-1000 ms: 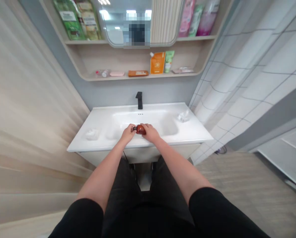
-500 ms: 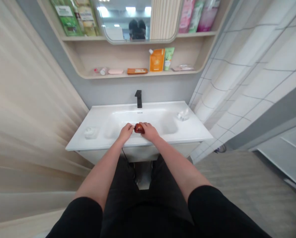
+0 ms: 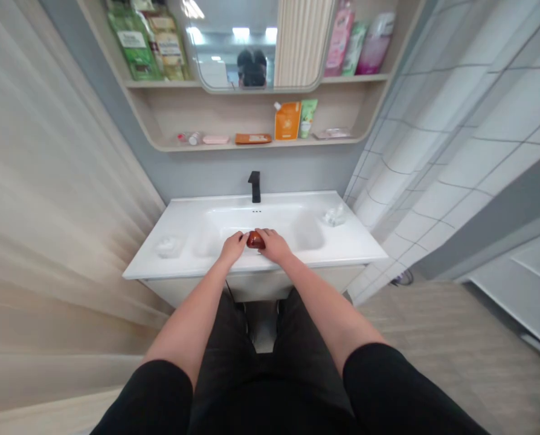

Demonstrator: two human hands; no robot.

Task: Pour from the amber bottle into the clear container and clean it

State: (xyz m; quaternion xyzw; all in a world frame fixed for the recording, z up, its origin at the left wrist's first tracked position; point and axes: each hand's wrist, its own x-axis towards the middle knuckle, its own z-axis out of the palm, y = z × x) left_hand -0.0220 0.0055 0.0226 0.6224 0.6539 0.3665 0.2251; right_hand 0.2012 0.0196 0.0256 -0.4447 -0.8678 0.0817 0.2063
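A glossy reddish-brown bottle lies tilted on its side in the air above the front of the white sink basin. My right hand is wrapped around its rounded right end. At the other end my left hand is closed, its fingertips pinching a small dark part that looks like the bottle's cap. The fingers hide most of that part, so whether it is still joined to the bottle I cannot tell.
Behind the basin stands a black faucet. Crumpled clear plastic lies on the right of the counter, and more clear plastic on the left. Above hangs a shelf with an orange pouch, a green tube and several bottles around a mirror.
The view has tilted up slightly, so everything sits a little lower. My left fingers have shifted at the bottle's cap end, and the bottle has turned slightly in my hands.
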